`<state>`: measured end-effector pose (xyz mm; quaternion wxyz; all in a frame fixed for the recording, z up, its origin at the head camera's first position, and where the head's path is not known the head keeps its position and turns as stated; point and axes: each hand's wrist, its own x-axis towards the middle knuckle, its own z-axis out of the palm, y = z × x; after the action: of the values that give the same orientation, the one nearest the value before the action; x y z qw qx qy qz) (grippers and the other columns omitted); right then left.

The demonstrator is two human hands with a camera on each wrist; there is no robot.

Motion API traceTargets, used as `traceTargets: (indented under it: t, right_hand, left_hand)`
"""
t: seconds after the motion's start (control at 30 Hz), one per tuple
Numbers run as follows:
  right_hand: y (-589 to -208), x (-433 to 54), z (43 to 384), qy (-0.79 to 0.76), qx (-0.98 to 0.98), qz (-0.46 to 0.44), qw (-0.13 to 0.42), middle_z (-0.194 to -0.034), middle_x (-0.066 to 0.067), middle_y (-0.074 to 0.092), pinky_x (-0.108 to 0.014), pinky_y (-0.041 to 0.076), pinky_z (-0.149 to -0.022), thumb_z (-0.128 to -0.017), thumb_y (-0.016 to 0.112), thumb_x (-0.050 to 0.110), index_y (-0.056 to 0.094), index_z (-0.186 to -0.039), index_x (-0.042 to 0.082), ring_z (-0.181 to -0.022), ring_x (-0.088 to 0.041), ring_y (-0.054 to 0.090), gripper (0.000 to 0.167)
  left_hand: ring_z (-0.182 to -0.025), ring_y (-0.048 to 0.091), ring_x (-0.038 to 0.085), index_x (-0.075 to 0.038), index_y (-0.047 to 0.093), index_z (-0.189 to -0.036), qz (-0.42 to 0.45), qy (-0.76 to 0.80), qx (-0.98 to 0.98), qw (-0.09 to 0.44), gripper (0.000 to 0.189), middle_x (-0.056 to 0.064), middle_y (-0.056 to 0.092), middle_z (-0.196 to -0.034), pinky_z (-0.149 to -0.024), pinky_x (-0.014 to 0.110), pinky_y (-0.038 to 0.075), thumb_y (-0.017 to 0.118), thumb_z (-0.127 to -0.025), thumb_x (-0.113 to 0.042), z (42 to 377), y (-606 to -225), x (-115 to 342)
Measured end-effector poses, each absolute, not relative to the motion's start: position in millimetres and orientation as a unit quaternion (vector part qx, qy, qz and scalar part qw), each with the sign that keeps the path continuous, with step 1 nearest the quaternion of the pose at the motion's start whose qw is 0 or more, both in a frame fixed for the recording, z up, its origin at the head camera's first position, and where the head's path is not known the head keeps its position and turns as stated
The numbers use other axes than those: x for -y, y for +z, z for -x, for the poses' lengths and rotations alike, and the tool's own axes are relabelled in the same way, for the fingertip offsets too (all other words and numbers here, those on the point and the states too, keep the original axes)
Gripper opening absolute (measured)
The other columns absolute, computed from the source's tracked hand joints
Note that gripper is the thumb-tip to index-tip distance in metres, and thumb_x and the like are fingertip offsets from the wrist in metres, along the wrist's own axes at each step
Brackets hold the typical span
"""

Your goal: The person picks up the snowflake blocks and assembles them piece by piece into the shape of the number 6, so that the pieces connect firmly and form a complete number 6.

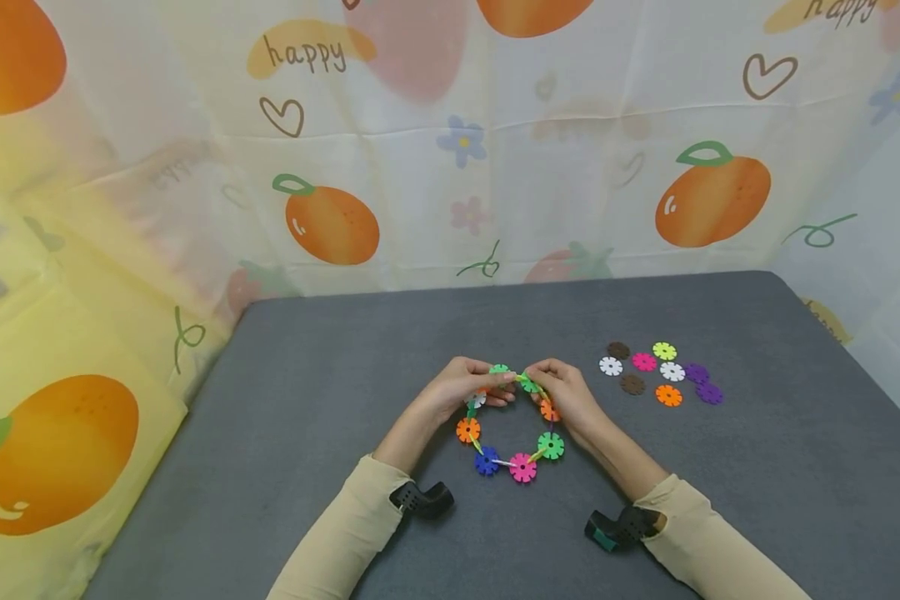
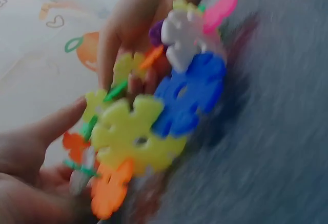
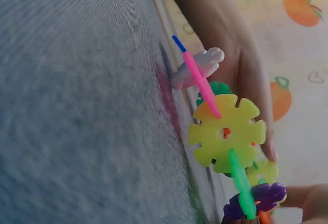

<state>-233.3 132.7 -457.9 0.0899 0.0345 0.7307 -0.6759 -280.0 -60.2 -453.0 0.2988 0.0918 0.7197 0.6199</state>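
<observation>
A ring of slotted plastic snowflake discs hangs between the hands, with orange, blue, pink (image 1: 523,468) and green (image 1: 551,446) discs joined by discs seen edge-on. At its upper left, my left hand (image 1: 453,392) pinches the ring between thumb and fingers. Opposite it, my right hand (image 1: 568,398) pinches the upper right part near a green disc (image 1: 528,383). The two hands' fingertips are close together there. In the left wrist view, a large yellow disc (image 2: 133,142) and a blue disc (image 2: 197,93) stand in front. A yellow disc (image 3: 228,126) with a pink one (image 3: 201,84) fills the right wrist view's middle.
Several loose discs lie at the right on the grey table (image 1: 330,358), among them a pink one (image 1: 644,362), an orange one (image 1: 669,395) and a purple one (image 1: 708,393). A patterned cloth (image 1: 420,208) hangs behind the table. Black bands (image 1: 422,498) sit on both wrists.
</observation>
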Motion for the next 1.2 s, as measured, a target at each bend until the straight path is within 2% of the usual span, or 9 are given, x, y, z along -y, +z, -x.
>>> traceTargets:
  t: [0.13, 0.3, 0.47, 0.67, 0.8, 0.93, 1.07, 1.17, 1.2]
  right_hand:
    - [-453, -139, 236, -0.613, -0.788, -0.017, 0.056, -0.093, -0.009, 0.064, -0.022, 0.048, -0.068, -0.098, 0.052, 0.017, 0.062, -0.107, -0.004, -0.076, -0.010, 0.056, 0.025]
    - [-449, -155, 240, -0.502, -0.864, 0.031, 0.032, -0.096, -0.017, 0.067, -0.026, 0.046, -0.068, -0.097, 0.052, 0.015, 0.067, -0.104, -0.002, -0.074, -0.013, 0.055, 0.023]
    - [-449, -166, 243, -0.470, -0.877, 0.087, 0.042, -0.086, -0.017, 0.066, -0.029, 0.045, -0.058, -0.097, 0.055, 0.013, 0.068, -0.105, -0.003, -0.061, -0.012, 0.051, 0.021]
    - [-447, -172, 245, -0.443, -0.890, 0.099, 0.047, -0.092, -0.017, 0.069, -0.028, 0.048, -0.066, -0.095, 0.060, 0.013, 0.070, -0.100, -0.003, -0.071, -0.013, 0.056, 0.020]
    - [-441, -182, 246, -0.445, -0.890, 0.086, 0.050, -0.094, -0.020, 0.069, -0.027, 0.051, -0.063, -0.097, 0.058, 0.015, 0.069, -0.104, -0.005, -0.073, -0.018, 0.061, 0.023]
    - [-431, -201, 247, -0.440, -0.896, 0.054, 0.016, -0.093, -0.022, 0.069, -0.027, 0.053, -0.059, -0.097, 0.059, 0.015, 0.067, -0.108, -0.005, -0.074, -0.024, 0.064, 0.025]
    - [-427, -224, 248, -0.403, -0.914, 0.025, -0.047, -0.096, -0.024, 0.069, -0.033, 0.052, -0.065, -0.095, 0.061, 0.014, 0.068, -0.105, -0.006, -0.081, -0.032, 0.065, 0.023]
    - [-427, -241, 248, -0.388, -0.917, -0.015, -0.090, -0.109, -0.027, 0.067, -0.040, 0.051, -0.071, -0.095, 0.061, 0.016, 0.068, -0.108, -0.005, -0.092, -0.037, 0.065, 0.025]
    - [-429, -246, 248, -0.392, -0.914, -0.037, -0.098, -0.116, -0.027, 0.065, -0.041, 0.051, -0.067, -0.096, 0.060, 0.018, 0.067, -0.112, -0.003, -0.084, -0.037, 0.064, 0.028]
  left_hand:
    - [-0.111, 0.066, 0.025, -0.007, 0.068, -0.122, -0.139, 0.548, -0.782, 0.260, 0.040, 0.014, 0.069, -0.121, -0.097, 0.042, 0.054, 0.060, -0.097, -0.037, 283, -445, 70]
    - [-0.095, 0.069, 0.022, -0.003, 0.067, -0.121, -0.185, 0.470, -0.836, 0.215, 0.035, 0.015, 0.071, -0.112, -0.081, 0.033, 0.059, 0.057, -0.099, -0.029, 286, -433, 82]
    - [-0.073, 0.066, 0.013, -0.004, 0.069, -0.116, -0.201, 0.403, -0.855, 0.257, 0.029, 0.012, 0.073, -0.096, -0.065, 0.028, 0.059, 0.061, -0.097, -0.024, 285, -424, 88]
    - [-0.063, 0.066, 0.011, 0.002, 0.069, -0.114, -0.195, 0.434, -0.832, 0.285, 0.025, 0.017, 0.074, -0.091, -0.061, 0.029, 0.059, 0.064, -0.093, -0.010, 286, -428, 91]
    - [-0.063, 0.066, 0.010, 0.001, 0.067, -0.116, -0.198, 0.446, -0.824, 0.287, 0.027, 0.016, 0.074, -0.091, -0.061, 0.029, 0.059, 0.063, -0.095, -0.014, 288, -433, 93]
    - [-0.068, 0.067, 0.011, -0.003, 0.065, -0.120, -0.205, 0.422, -0.828, 0.307, 0.034, 0.011, 0.073, -0.090, -0.064, 0.031, 0.060, 0.064, -0.095, -0.026, 287, -430, 95]
    - [-0.071, 0.065, 0.013, -0.006, 0.057, -0.127, -0.219, 0.380, -0.835, 0.332, 0.046, 0.006, 0.070, -0.088, -0.064, 0.032, 0.060, 0.070, -0.090, -0.030, 283, -422, 96]
    - [-0.072, 0.065, 0.013, -0.005, 0.050, -0.133, -0.235, 0.362, -0.832, 0.348, 0.056, 0.004, 0.070, -0.088, -0.065, 0.032, 0.059, 0.073, -0.088, -0.029, 281, -419, 97]
    - [-0.072, 0.065, 0.013, -0.005, 0.047, -0.134, -0.239, 0.361, -0.830, 0.352, 0.059, 0.003, 0.070, -0.087, -0.065, 0.032, 0.059, 0.074, -0.087, -0.028, 281, -419, 97]
